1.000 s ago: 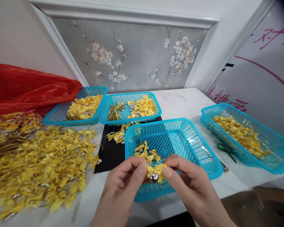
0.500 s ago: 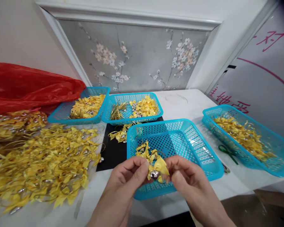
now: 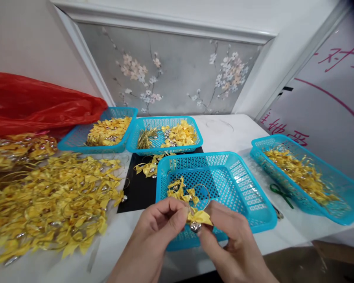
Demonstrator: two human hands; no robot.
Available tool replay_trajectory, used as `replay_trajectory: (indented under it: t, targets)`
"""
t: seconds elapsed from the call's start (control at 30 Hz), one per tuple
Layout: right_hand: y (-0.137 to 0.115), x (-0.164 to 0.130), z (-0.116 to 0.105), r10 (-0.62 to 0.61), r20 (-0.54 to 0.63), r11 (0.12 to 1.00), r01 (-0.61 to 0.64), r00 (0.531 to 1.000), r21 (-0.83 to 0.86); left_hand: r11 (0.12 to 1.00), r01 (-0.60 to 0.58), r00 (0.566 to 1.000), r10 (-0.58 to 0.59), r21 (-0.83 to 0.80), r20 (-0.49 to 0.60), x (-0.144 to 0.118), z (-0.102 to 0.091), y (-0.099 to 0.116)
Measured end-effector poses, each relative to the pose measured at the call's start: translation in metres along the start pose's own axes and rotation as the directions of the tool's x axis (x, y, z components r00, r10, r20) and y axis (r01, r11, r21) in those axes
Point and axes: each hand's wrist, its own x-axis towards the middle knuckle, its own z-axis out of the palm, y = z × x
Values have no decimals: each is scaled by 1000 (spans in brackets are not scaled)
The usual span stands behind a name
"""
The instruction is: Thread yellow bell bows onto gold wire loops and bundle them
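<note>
Both my hands meet over the near rim of a blue plastic basket [image 3: 247,188]. Between them is a yellow ribbon bow with a small silver bell [image 3: 198,220]. My left hand [image 3: 162,226] pinches the bow from the left with thumb and forefinger. My right hand [image 3: 227,239] holds it from the right and below, fingers curled. A thin gold loop rises from the bow into the basket. A few finished yellow bows [image 3: 181,190] lie inside the basket just beyond my fingers.
A big heap of yellow bows [image 3: 53,200] covers the table's left side, a red plastic bag [image 3: 32,106] behind it. Two blue baskets of bows [image 3: 106,131] [image 3: 171,135] stand at the back, another [image 3: 303,173] at right. Green-handled scissors [image 3: 281,192] lie between baskets. A black mat [image 3: 138,188] lies centre.
The bow and bell have dropped slightly and tilted. My right hand has slid lower, under the bow. The view has shifted a little.
</note>
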Motion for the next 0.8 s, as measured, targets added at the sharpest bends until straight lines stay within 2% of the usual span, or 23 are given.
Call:
replay_trajectory:
  t: [0.13,0.2,0.3,0.37,0.5,0.6,0.67,0.8]
  targets:
    - [1,-1,-4,-87,-34,983,81,996,-162,999,0,1000,1,53,-13,3,-1,-1]
    - [2,2,-10,-63,36,985,68,997,-160,997,0,1000,1,76,-17,5,0,-1]
    - [5,6,-22,87,187,996,-81,978,-41,987,-36,999,41,155,-28,7,2,2]
    - [10,8,-30,201,237,971,-225,951,80,979,-50,998,56,200,-26,8,2,3]
    - [17,10,-33,360,246,808,-432,900,400,961,-40,999,47,273,-19,8,2,3]
    - [18,13,-27,415,213,716,-462,885,523,946,-66,996,80,318,-31,7,3,3]
    - [17,14,-23,429,206,700,-467,880,540,951,-74,996,85,299,-24,7,3,3]
    - [12,14,-20,370,261,704,-452,892,548,962,-92,996,88,256,24,4,0,4]
